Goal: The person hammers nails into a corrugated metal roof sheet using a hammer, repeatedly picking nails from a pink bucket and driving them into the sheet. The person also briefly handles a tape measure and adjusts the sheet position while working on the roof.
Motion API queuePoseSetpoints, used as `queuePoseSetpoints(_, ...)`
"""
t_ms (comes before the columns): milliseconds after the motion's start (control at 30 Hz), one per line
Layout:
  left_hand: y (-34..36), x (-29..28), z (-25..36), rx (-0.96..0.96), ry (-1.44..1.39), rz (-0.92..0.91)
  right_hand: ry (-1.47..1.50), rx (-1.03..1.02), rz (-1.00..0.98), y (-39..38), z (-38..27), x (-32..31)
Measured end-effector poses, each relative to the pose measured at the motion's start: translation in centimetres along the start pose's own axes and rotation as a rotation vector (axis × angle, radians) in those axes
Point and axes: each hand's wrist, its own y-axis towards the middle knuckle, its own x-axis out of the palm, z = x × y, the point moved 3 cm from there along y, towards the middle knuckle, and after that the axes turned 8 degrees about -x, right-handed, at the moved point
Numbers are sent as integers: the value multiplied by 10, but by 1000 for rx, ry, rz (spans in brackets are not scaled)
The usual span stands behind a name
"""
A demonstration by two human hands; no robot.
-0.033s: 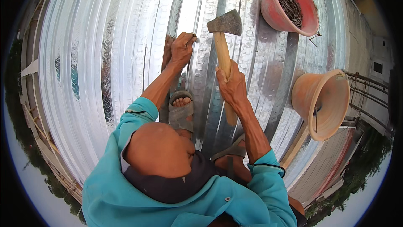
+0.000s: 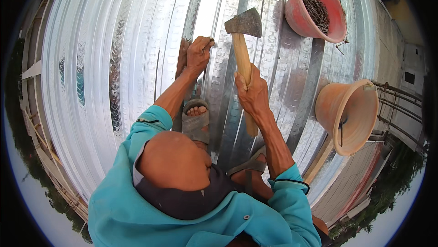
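My right hand (image 2: 253, 92) is wrapped around the wooden handle of a hatchet (image 2: 243, 41). Its dark, worn metal head points away from me, above the ribbed metal sheet (image 2: 137, 60). To the left, my left hand (image 2: 199, 54) is closed in a pinch low over the sheet, by a raised rib. A small dark piece (image 2: 211, 40) shows at its fingertips, too small to name for certain. Apart from the left hand, the hatchet head hangs to its right and slightly farther away.
A red bucket (image 2: 337, 16) holding many nails (image 2: 315, 10) stands at the far right. Nearer, an orange bucket (image 2: 326, 107) lies tilted, with a thin dark rod inside. My sandalled feet (image 2: 196, 121) are on the sheet. Rods and a concrete wall (image 2: 388, 37) border the right side.
The view has shifted very slightly, so the buckets appear a little lower. Both hands keep their grips, and the hatchet has hardly moved.
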Motion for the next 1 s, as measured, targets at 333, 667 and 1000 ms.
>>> queuePoseSetpoints(333,2,7,-1,-14,8,51,-273,-92,-301,30,0,33)
queuePoseSetpoints(667,-3,0,-1,6,-12,74,96,-178,93,29,-68,8)
queuePoseSetpoints(1000,0,4,-4,19,63,39,-26,-258,185,19,-53,30)
